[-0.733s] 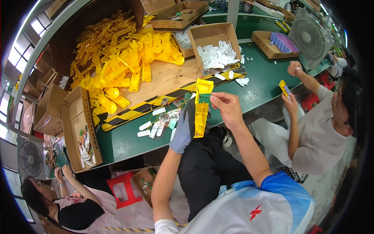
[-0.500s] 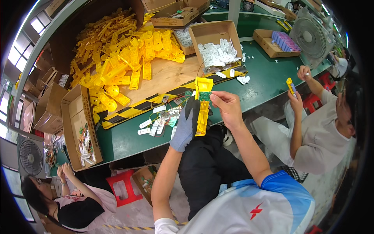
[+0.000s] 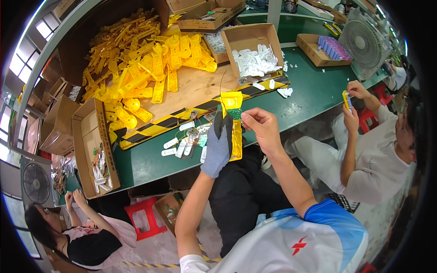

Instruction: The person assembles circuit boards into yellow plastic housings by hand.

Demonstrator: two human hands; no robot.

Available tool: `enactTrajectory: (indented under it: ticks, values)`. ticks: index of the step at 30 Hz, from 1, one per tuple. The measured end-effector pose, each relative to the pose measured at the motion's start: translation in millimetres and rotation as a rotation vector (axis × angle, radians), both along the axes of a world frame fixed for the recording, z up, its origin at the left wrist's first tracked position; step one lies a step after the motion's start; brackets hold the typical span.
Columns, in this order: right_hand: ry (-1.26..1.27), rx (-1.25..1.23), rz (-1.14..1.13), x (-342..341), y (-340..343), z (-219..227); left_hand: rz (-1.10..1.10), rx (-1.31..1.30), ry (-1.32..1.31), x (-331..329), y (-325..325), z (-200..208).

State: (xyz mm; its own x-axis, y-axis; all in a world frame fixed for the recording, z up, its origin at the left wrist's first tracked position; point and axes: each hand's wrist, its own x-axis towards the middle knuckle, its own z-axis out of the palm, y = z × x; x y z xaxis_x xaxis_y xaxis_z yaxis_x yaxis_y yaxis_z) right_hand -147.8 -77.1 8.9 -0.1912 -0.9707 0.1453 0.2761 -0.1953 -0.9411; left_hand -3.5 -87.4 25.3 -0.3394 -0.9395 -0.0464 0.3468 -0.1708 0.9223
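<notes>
My left hand (image 3: 216,148), in a grey and black glove, grips a yellow plastic housing (image 3: 236,136) from its left side. A green circuit board (image 3: 234,113) lies across the upper part of that housing, and a thin wire rises above it. At the board's right end my bare right hand (image 3: 260,127) has thumb and index finger pinched together; whether anything small is between them is hidden. Left of the gloved hand, white plastic pieces with wires and small boards (image 3: 186,143) lie heaped on the green table (image 3: 141,166).
A large pile of yellow housings (image 3: 145,68) fills the wooden board behind. Cardboard boxes hold white parts (image 3: 255,61), purple cells (image 3: 334,48) and wired pieces (image 3: 101,170). Co-workers sit on both sides; the right one holds a yellow piece (image 3: 347,100). A fan (image 3: 364,38) stands far right.
The wire above the board has swung left and the housing has tilted slightly. My right hand has shifted a little left and down. The right co-worker's hands have come together at the yellow piece.
</notes>
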Motion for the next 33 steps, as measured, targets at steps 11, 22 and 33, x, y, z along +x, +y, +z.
enactTrajectory:
  ticks: [11,22,33]
  values:
    - [-0.024,0.052,0.064,7.3,5.8,5.0,0.035,-0.150,-0.030,4.5,1.7,-9.8]
    - [0.073,0.045,0.120,-0.1,2.1,-10.5,0.139,-0.484,-0.670,5.4,1.2,-15.9]
    - [-0.250,0.097,0.111,3.5,11.2,-23.5,0.102,-0.648,-0.695,4.2,-5.4,-36.9]
